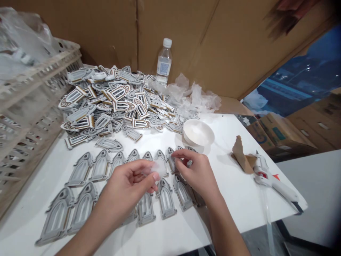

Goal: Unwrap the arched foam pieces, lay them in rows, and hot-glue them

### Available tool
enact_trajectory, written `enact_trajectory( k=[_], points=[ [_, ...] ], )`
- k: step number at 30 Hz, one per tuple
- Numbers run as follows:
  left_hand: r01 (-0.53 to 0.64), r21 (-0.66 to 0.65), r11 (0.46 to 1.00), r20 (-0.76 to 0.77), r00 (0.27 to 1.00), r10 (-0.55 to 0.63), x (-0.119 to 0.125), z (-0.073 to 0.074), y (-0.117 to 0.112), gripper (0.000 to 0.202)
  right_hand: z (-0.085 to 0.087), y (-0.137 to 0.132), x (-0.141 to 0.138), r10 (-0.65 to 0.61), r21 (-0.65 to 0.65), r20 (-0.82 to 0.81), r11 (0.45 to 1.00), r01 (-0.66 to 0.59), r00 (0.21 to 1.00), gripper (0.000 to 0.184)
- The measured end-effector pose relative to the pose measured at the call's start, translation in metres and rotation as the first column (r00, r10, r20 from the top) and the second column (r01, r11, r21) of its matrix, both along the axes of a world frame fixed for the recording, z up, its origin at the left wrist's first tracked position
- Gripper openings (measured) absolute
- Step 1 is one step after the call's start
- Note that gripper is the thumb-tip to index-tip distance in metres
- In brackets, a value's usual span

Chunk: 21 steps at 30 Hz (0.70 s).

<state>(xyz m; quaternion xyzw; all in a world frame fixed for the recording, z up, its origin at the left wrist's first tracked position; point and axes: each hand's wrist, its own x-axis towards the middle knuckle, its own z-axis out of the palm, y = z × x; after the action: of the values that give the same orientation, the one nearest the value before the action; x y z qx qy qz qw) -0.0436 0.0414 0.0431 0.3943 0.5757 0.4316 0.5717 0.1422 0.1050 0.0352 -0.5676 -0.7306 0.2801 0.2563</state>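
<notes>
Both forearms enter from the bottom edge. I have the left hand (130, 183) near frame centre, thumb opposed to the fingertips, its fingers clamped on one translucent piece (160, 168). I have the right hand (195, 171) just right of centre, back of the hand up, index finger and thumb pointing left over the rows; I cannot tell whether its fingers grip anything.

Under the hands, grey arched frames stand arranged in two rows, lying flat on one white tabletop (223, 209). Front row (167, 212): I count at least six, some partly covered. Right of frame: one glue gun (279, 187), with one torn cardboard scrap (241, 156) beside its nozzle. Back row (99, 172): at least seven, the right end partly covered. Just behind that end: one white bowl (198, 129).

Upper left of centre: one heap of frames (119, 105), overlapping too densely to count. Behind it: one capped bottle (163, 67), crumpled plastic film (186, 92) to its right. Left edge: one slatted crate (39, 81).
</notes>
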Motion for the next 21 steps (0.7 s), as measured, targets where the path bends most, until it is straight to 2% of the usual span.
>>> enact_trajectory(
  k=[2,4,8,11,14,17,21],
  points=[
    [0.005,0.000,1.000,-0.007,1.000,-0.005,0.000,-0.001,0.000,0.031,0.005,-0.002,-0.001,0.030,-0.011,-0.081,0.999,-0.031,0.996,0.018],
    [0.027,0.003,1.000,0.001,1.000,-0.027,0.000,-0.002,-0.001,0.030,0.010,-0.005,-0.003,0.105,-0.068,-0.191,0.991,-0.119,0.976,0.013],
    [0.067,-0.009,0.998,0.045,0.997,-0.066,-0.001,-0.006,-0.003,0.030,0.017,-0.009,-0.005,0.285,-0.217,-0.310,0.907,-0.360,0.907,0.010],
    [0.069,-0.013,0.998,0.054,0.996,-0.068,0.000,-0.004,-0.003,0.029,0.017,-0.009,-0.005,0.307,-0.261,-0.357,0.874,-0.410,0.882,0.015],
    [0.100,0.008,0.995,0.058,0.993,-0.101,0.001,0.001,-0.002,0.024,0.018,-0.008,-0.003,0.278,-0.265,-0.413,0.874,-0.406,0.867,0.016],
    [0.059,0.005,0.998,0.059,0.997,-0.059,0.001,0.003,-0.001,0.025,0.018,-0.006,0.001,0.196,-0.250,-0.489,0.902,-0.352,0.850,0.014],
    [0.005,0.003,1.000,0.041,0.999,-0.006,0.000,0.002,-0.001,0.028,0.017,0.000,0.008,-0.011,-0.158,-0.542,0.984,-0.088,0.840,0.014]
  ],
)
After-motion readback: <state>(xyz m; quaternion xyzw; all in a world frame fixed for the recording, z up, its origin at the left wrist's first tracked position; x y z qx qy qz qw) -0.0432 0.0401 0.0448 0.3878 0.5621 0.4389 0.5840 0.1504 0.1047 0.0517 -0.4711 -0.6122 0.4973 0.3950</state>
